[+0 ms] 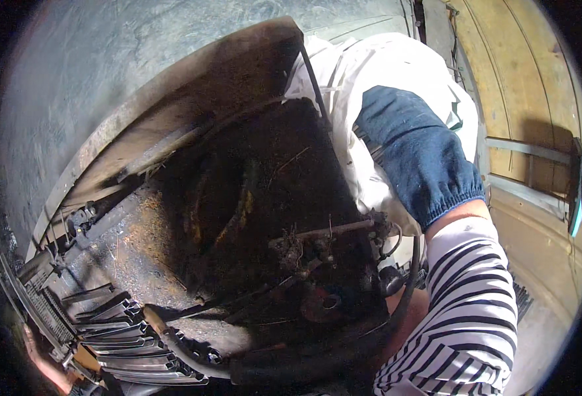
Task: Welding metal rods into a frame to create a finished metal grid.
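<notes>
My right arm, in a striped sleeve and a blue sleeve cover point(423, 148), reaches up into a large white cloth or sack point(406, 59) at the upper right. The white material hides my right hand, so its fingers do not show. At the lower left edge, my left hand point(43, 360) lies against the outer side of a dark metal frame point(40, 307). Its fingers are only partly visible, and their grip is unclear. Between my arms lies a dark, dirty machine housing point(251, 152), with rust-coloured debris point(149, 228) on its left part.
Several thin metal strips point(132, 350) stack at the lower left, beside a grey hose point(185, 353). Fittings and a bar point(330, 234) cross the housing. A curved panel point(185, 72) edges its far side. A yellowish wall point(521, 79) with metal rails point(528, 148) stands right.
</notes>
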A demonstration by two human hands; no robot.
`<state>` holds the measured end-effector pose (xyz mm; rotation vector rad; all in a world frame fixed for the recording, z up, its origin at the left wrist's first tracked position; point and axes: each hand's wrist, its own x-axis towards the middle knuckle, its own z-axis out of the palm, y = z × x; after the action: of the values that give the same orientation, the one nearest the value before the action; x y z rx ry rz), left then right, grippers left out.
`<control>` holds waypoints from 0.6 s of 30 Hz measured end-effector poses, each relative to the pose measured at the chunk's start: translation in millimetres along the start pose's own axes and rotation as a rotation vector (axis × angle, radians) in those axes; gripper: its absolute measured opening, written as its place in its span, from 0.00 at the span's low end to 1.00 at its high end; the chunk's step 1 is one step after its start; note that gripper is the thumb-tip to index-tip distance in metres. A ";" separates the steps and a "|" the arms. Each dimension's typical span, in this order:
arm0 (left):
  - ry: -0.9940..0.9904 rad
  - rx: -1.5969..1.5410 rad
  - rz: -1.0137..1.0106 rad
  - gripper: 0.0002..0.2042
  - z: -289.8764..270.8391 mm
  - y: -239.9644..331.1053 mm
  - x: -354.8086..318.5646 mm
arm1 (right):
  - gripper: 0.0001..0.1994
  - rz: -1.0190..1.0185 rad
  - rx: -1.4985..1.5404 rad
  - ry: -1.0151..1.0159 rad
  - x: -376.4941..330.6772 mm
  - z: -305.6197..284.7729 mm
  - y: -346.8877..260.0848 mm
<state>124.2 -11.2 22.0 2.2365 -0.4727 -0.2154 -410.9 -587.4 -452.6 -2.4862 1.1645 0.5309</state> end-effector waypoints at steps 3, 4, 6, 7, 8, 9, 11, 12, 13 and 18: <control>-0.074 0.166 0.113 0.26 -40.9 -34.7 37.5 | 0.23 -0.020 0.018 -0.011 -44.0 46.1 9.2; -0.033 0.244 0.125 0.26 -65.3 -29.2 21.0 | 0.23 -0.074 0.034 -0.001 -99.4 73.4 -2.9; -0.041 -0.092 -0.134 0.27 -61.7 2.7 -22.8 | 0.23 -0.133 0.057 0.015 -172.2 93.1 -12.8; -0.112 0.001 -0.006 0.27 -36.1 -10.1 14.7 | 0.22 -0.027 0.033 0.032 -82.4 28.8 -12.1; -0.110 0.130 0.094 0.27 -40.2 -31.2 36.7 | 0.22 -0.005 0.018 0.032 -80.2 28.6 6.6; -0.112 0.100 0.087 0.27 -25.0 -26.4 28.0 | 0.22 -0.005 0.013 0.028 -74.6 27.8 9.8; -0.083 0.162 0.099 0.27 -3.7 -7.8 7.8 | 0.22 -0.007 0.008 0.033 -70.0 22.4 17.0; -0.052 0.231 0.112 0.27 -3.7 -6.0 4.6 | 0.22 -0.014 0.007 0.034 -68.8 19.6 15.2; -0.050 0.231 0.107 0.27 -6.0 -10.7 6.1 | 0.21 -0.017 0.006 0.034 -70.8 18.1 15.2; -0.040 0.071 0.026 0.28 -22.2 -3.5 3.1 | 0.20 -0.047 0.040 0.036 -224.5 83.9 10.7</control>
<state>134.7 5.1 33.8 2.2977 -0.5382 -0.2338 -568.2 -408.7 -422.0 -2.4918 1.1165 0.4469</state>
